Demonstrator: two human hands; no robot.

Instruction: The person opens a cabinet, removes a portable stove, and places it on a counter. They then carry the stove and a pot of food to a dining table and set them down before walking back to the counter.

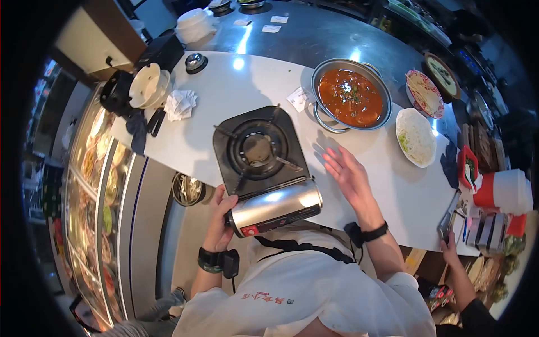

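Observation:
A portable gas stove (258, 147) with a black top and a silver front housing sits at the near edge of the white counter, tilted in view. My left hand (220, 216) grips its front left corner by the knob, thumb on top and some fingers hidden underneath. To the right of the stove, my right hand (349, 175) is open with its fingers spread, holding nothing and apart from the stove. Beyond that hand stands a metal pot (388, 101) of red soup. A white oval dish (415, 137) of pale shredded food lies to its right.
At right, another person's hand (448, 250) is at metal tongs (447, 216). A patterned bowl (425, 94) stands beyond the oval dish. Crumpled paper (181, 104), a call bell (196, 62) and white bowls (150, 87) are at left. A glass food display (98, 185) runs along the left side.

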